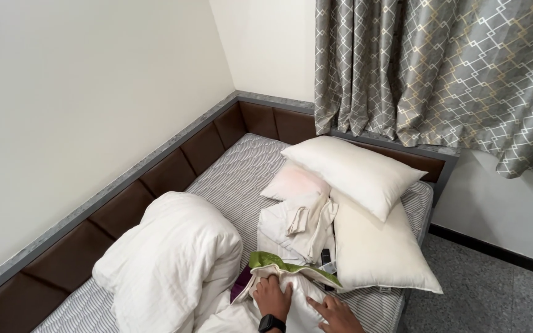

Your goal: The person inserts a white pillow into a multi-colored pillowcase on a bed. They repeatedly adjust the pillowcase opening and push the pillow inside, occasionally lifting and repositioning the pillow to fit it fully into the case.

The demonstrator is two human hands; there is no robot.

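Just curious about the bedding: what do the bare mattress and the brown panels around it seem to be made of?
Grey quilted mattress: woven fabric cover, matte, with stitched hexagon patterning. Dark brown padded wall panels: probably leather or faux leather, judging by their smooth, slightly sheened cushioned sections.

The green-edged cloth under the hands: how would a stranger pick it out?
Start at the bare mattress below the grey curtain, then drop to its near edge. Both hands, left hand and right hand, press on a cream cloth; unlike the plain white pillows, it has a green border.
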